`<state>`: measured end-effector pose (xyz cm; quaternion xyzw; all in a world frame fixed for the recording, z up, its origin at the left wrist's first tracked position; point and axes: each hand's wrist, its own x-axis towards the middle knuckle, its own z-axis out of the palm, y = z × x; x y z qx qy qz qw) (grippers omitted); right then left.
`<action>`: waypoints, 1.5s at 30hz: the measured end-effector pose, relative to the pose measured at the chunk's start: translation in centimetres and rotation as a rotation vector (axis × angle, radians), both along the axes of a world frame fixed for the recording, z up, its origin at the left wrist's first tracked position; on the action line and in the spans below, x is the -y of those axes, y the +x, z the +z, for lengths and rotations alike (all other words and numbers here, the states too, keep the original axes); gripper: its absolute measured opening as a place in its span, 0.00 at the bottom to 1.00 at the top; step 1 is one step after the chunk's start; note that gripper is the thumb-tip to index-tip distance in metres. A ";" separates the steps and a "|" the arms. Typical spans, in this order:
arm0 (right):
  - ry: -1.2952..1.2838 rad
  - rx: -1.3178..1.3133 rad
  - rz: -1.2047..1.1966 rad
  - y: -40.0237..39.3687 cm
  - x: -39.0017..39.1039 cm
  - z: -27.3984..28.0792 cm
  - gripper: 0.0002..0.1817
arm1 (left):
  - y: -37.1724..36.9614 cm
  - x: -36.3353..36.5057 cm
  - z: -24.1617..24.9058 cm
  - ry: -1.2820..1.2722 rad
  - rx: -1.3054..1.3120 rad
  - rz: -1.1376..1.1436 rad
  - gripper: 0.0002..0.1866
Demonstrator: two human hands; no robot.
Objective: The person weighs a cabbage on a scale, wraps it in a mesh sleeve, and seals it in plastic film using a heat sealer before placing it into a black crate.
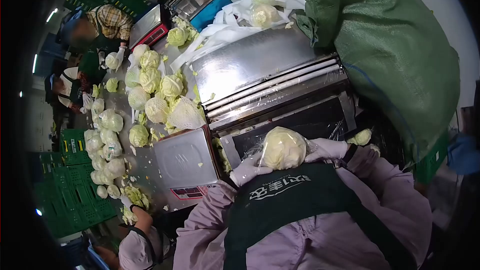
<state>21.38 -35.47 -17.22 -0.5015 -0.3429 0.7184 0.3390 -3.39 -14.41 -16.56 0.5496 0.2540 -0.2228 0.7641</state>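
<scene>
A pale cabbage (284, 148) with clear film around it is held close to my apron, between my two white-gloved hands. My left hand (251, 169) presses the cabbage and film from the left, its fingers partly under the film. From the right, my right hand (325, 150) grips the cabbage's side; its fingertips are partly hidden. Just beyond the cabbage lies the dark plate (290, 124) of a metal wrapping machine, with a film roll (272, 90) along its far side. A scale (186, 157) stands left of my left hand.
Several cabbages (150, 80), some in foam nets, are heaped on the metal table beyond the scale. Wrapped cabbages (107, 140) lie farther left. A large green sack (395, 55) bulges at the right. Co-workers stand around the table; green crates (75, 190) are stacked at left.
</scene>
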 end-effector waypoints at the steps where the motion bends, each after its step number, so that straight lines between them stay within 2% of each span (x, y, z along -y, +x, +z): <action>1: 0.062 0.101 -0.075 -0.4 0.5 0.4 0.25 | -0.6 0.0 0.6 -0.003 -0.001 -0.003 0.30; 2: 0.039 -0.017 -0.199 -0.8 1.8 0.5 0.26 | -1.5 0.0 1.0 -0.129 -0.001 0.127 0.28; 3: 0.038 -0.018 -0.203 -0.9 2.7 1.1 0.26 | -2.3 0.0 1.5 -0.254 -0.002 0.256 0.26; 5: -0.190 -0.412 -0.591 -1.1 4.7 2.8 0.26 | -3.6 0.3 2.5 -0.277 0.000 0.317 0.24; 7: -0.117 -0.477 -0.682 -2.2 7.0 3.9 0.26 | -4.6 0.7 3.0 -0.366 0.034 0.508 0.31; 9: 0.106 0.083 -0.590 -3.6 7.7 6.3 0.24 | -4.1 2.6 3.3 0.062 0.024 0.512 0.36; 10: 0.110 0.387 -0.522 -4.0 7.6 6.9 0.19 | -4.1 3.0 3.1 0.082 0.075 0.537 0.34; 12: 0.049 0.424 -0.620 -4.7 7.7 6.5 0.17 | -4.0 3.0 2.4 0.099 0.129 0.551 0.32; 13: -0.011 0.459 -0.709 -5.0 7.9 5.9 0.15 | -4.0 2.7 2.2 -0.085 0.183 0.605 0.30; 14: 0.083 0.356 -0.880 -5.6 7.7 4.2 0.13 | -3.9 2.6 2.1 -0.270 0.234 0.657 0.29; 15: 0.081 0.355 -0.886 -5.7 8.2 3.4 0.13 | -3.7 2.8 2.4 -0.271 0.232 0.652 0.29; 17: 0.090 0.261 -0.912 -5.8 7.7 3.1 0.13 | -3.0 3.5 3.7 -0.150 0.237 0.553 0.28; 18: 0.076 0.251 -0.928 -6.1 7.3 2.9 0.13 | -2.5 4.1 3.8 0.001 0.224 0.506 0.22; 19: 0.076 0.251 -0.930 -6.3 7.0 3.0 0.13 | -1.9 4.7 4.0 0.256 0.315 0.371 0.17; 21: 0.102 0.196 -0.940 -6.4 6.4 3.2 0.13 | -0.7 5.6 6.1 0.367 0.288 0.261 0.14; 22: 0.113 0.220 -0.947 -6.5 6.2 3.4 0.13 | 0.3 6.4 6.7 0.437 0.250 0.333 0.09; 26: 0.142 0.231 -1.070 -6.7 5.4 3.4 0.14 | 0.4 5.3 3.2 0.474 0.128 0.343 0.11; 28: 0.093 0.289 -1.273 -5.8 5.4 3.2 0.15 | 0.2 4.6 3.0 -0.059 0.163 0.766 0.17; 29: -0.019 0.351 -1.343 -5.0 5.4 4.7 0.16 | 0.0 4.0 3.1 -0.337 0.176 0.965 0.20; 30: -0.021 0.256 -1.349 -4.3 5.9 4.2 0.16 | -0.4 3.1 3.2 -0.373 0.028 1.095 0.19; 31: -0.025 0.159 -1.351 -3.7 6.7 3.6 0.16 | -1.3 2.3 2.7 -0.428 0.003 1.154 0.15; 32: -0.040 -0.013 -1.379 -3.7 7.0 3.5 0.16 | -1.9 2.0 3.1 -0.394 -0.072 1.149 0.14; 33: -0.042 -0.014 -1.379 -3.6 8.0 2.0 0.16 | -2.8 2.0 3.4 -0.360 -0.149 1.142 0.14; 34: -0.134 -0.032 -1.295 -3.3 9.3 -0.7 0.16 | -6.1 1.2 -0.4 -0.405 -0.107 1.023 0.13; 35: -0.223 -0.049 -1.210 -3.3 9.9 -2.7 0.17 | -7.2 1.5 -2.5 -0.406 -0.108 1.025 0.13; 36: -0.316 -0.132 -1.208 -3.5 10.0 -3.6 0.16 | -8.1 1.8 -4.1 -0.229 -0.167 0.903 0.14; 37: -0.408 -0.081 -1.118 -3.7 10.0 -5.1 0.16 | -8.3 2.1 -4.9 -0.053 -0.222 0.776 0.14; 38: -0.419 0.005 -0.937 -3.8 9.9 -7.0 0.15 | -6.5 3.5 -2.5 0.201 -0.356 0.621 0.15; 39: -0.432 0.088 -0.755 -4.3 9.9 -9.2 0.15 | -12.2 3.0 -17.6 -0.080 -0.088 0.440 0.17; 40: -0.428 0.142 -0.614 -4.9 9.5 -12.0 0.12 | -9.2 3.6 -12.3 0.165 -0.204 0.241 0.15; 41: -0.396 0.174 -0.491 -5.8 8.8 -15.7 0.11 | -4.9 4.3 -4.8 0.384 -0.322 0.018 0.15; 43: -0.274 0.146 -0.344 -8.8 6.3 -24.9 0.15 | -5.9 4.2 -13.4 0.527 0.125 -0.376 0.18; 44: -0.236 0.114 -0.297 -8.8 5.2 -23.2 0.15 | -4.0 6.1 -12.0 0.455 0.210 -0.103 0.19; 45: -0.174 0.033 -0.287 -8.7 4.2 -21.5 0.15 | -3.1 6.1 -10.1 0.453 0.209 -0.108 0.19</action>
